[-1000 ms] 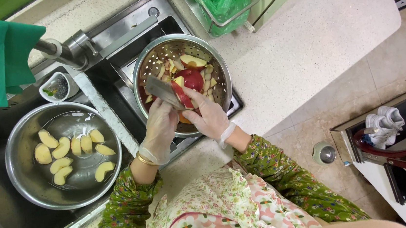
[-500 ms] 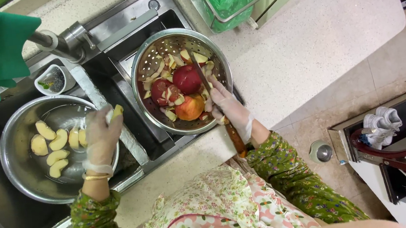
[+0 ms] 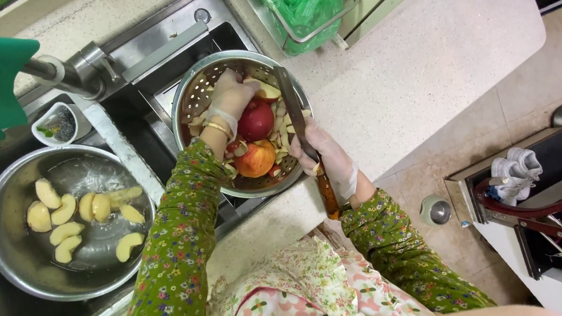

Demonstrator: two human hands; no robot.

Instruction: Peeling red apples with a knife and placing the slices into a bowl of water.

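left hand (image 3: 230, 100) is reaching into colander (image 3: 189, 99), gloved fingers curling onto red apple (image 3: 255, 119) just beside it (grip half hidden) | right hand (image 3: 325, 157) is closing around knife (image 3: 300, 126), blade lying lengthwise over the colander | peeled slices (image 3: 69, 214) are sitting apart in steel bowl (image 3: 5, 263)

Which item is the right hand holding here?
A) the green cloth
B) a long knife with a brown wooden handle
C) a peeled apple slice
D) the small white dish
B: the right hand grips the long knife with a brown wooden handle, its blade lying across the perforated steel colander.
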